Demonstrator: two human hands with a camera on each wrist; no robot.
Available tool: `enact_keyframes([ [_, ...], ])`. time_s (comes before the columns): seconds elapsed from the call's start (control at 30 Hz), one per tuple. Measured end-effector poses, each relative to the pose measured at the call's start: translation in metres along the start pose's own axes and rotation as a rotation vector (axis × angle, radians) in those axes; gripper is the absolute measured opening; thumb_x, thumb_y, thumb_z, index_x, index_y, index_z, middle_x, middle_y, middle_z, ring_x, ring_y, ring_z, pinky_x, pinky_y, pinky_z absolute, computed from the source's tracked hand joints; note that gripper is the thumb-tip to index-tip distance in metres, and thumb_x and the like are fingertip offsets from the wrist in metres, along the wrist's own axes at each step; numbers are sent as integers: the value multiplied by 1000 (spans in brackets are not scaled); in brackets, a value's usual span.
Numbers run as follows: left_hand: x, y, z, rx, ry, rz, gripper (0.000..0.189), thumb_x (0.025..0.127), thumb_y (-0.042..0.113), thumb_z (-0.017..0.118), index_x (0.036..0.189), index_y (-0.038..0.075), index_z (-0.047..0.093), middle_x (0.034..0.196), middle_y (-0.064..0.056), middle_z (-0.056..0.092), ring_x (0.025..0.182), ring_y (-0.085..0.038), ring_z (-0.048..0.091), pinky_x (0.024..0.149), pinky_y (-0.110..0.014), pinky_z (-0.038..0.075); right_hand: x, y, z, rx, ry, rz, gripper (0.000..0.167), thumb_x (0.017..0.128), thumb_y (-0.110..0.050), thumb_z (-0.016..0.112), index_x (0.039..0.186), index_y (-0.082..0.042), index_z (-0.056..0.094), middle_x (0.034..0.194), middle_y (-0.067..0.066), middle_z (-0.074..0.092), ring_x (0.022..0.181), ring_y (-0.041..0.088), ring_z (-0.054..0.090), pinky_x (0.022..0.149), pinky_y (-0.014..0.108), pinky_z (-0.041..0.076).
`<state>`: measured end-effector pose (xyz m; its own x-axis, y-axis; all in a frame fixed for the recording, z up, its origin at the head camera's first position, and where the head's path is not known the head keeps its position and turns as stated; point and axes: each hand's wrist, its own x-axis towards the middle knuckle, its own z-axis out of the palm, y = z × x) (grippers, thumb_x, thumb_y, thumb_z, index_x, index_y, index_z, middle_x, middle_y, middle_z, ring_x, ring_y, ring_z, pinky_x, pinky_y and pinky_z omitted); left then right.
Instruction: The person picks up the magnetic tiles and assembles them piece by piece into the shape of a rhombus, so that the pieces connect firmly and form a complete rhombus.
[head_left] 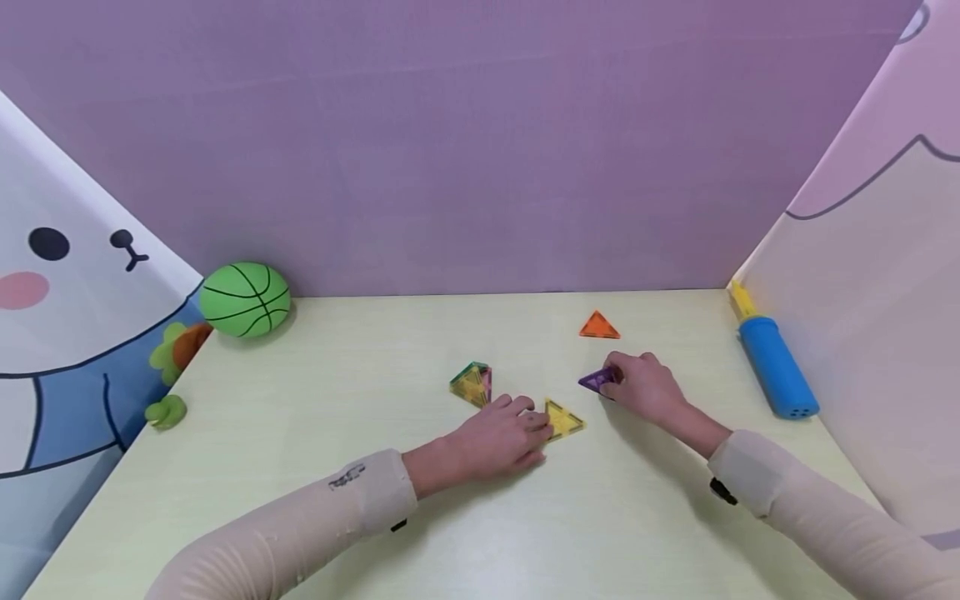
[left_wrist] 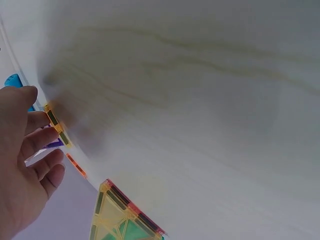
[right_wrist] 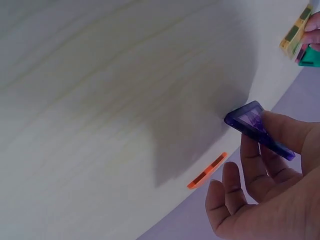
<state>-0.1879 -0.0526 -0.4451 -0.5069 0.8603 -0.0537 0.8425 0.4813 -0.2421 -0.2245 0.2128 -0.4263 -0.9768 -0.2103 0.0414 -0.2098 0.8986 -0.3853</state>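
A purple triangular magnetic tile is pinched between the thumb and fingers of my right hand, apparently held just off the table. My left hand reaches over the table with its fingertips at a yellow triangular tile; the fingers look loosely bent. Just beyond that hand stands a small pyramid-like group of joined tiles, with yellow, green and pink faces; part of it is hidden behind the fingers. Farther back, an orange triangular tile lies alone on the table.
At the back left sits a green ball with black lines. A small green toy is by the left edge. Along the right edge lies a blue hand pump with a yellow nozzle. Printed cloth walls enclose the table.
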Motion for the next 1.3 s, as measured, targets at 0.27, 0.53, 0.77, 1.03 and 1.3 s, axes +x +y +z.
enact_keyframes([
  [0.27,1,1,0,25,20,3,47,105,49,42,142,23,58,144,7,58,130,-18,50,100,-34,44,-4,-16,10,17,51,-36,16,89,-18,74,102,-10,70,81,4,68,84,28,56,63,34,40],
  [0.53,2,1,-4,30,18,2,47,105,50,43,139,23,61,140,7,61,128,-18,51,99,-34,44,-8,-29,14,-22,61,-90,17,88,-20,76,102,-11,71,76,1,65,87,30,59,64,36,41],
  [0.77,2,1,-5,49,22,4,47,104,51,44,137,23,62,136,7,63,128,-18,52,99,-34,45,-13,-36,18,-11,68,-121,19,87,-21,77,102,-11,72,78,1,65,87,28,60,64,36,42],
  [1.03,3,0,-5,19,34,2,45,104,50,44,135,23,63,135,7,64,127,-18,52,99,-34,45,-17,-39,20,-18,70,-171,18,84,-20,79,98,-13,72,73,-2,63,84,26,59,62,33,40],
  [1.3,22,-4,-2,-310,97,-247,36,102,40,57,127,16,63,121,1,66,111,-16,57,96,-32,48,-17,-37,24,-34,87,-217,13,81,-17,82,90,-14,72,66,-4,59,74,23,56,57,29,37],
])
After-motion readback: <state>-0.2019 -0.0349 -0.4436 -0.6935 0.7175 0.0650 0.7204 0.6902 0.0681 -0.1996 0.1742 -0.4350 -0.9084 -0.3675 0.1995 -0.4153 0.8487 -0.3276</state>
